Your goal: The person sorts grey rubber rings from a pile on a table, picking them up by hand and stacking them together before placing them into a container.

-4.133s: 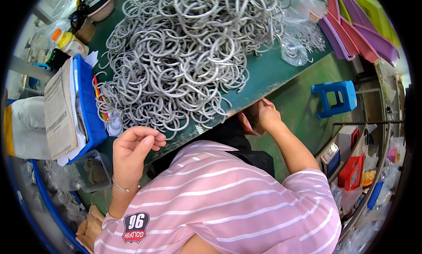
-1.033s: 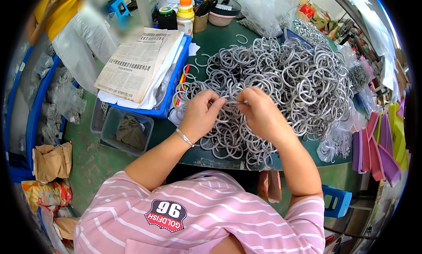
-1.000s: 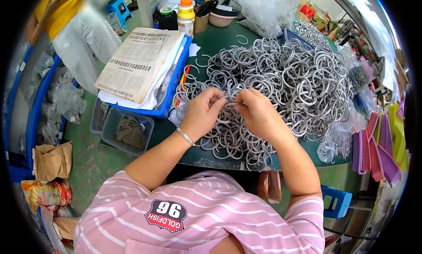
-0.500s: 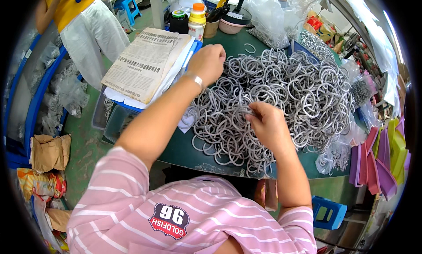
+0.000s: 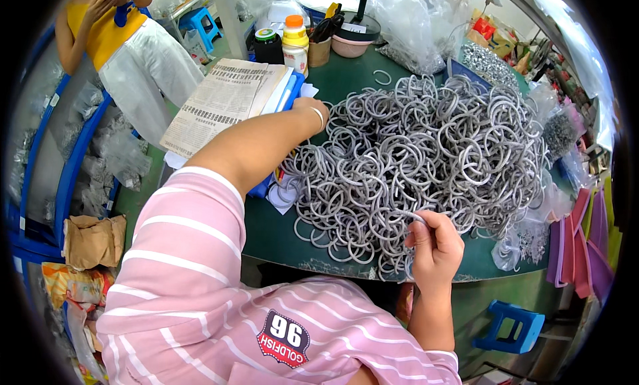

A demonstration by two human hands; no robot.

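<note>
A large heap of grey open rings (image 5: 459, 152) covers much of the green table. My right hand (image 5: 436, 248) is above the heap's near edge, thumb and fingertips pinched on a grey ring (image 5: 404, 216). My left hand (image 5: 311, 106) is at the heap's far left edge, beside the blue tray (image 5: 297, 90) under a stack of papers. Its wrist wears a pale band and is bent; the fingers are hidden, so I cannot make out what they touch.
Newspaper sheets (image 5: 219, 102) top the paper stack. Bottles (image 5: 295, 45), a pink bowl (image 5: 349, 46) and a small fan stand behind the heap. Pink and purple bins (image 5: 579, 252) are at the right, above a blue stool (image 5: 511, 326). A person (image 5: 120, 45) stands at the far left.
My right hand has come nearer and slightly right, lifting a ring at the heap's near edge. My left hand has turned at the wrist, hiding its fingers. The view has shifted a little.
</note>
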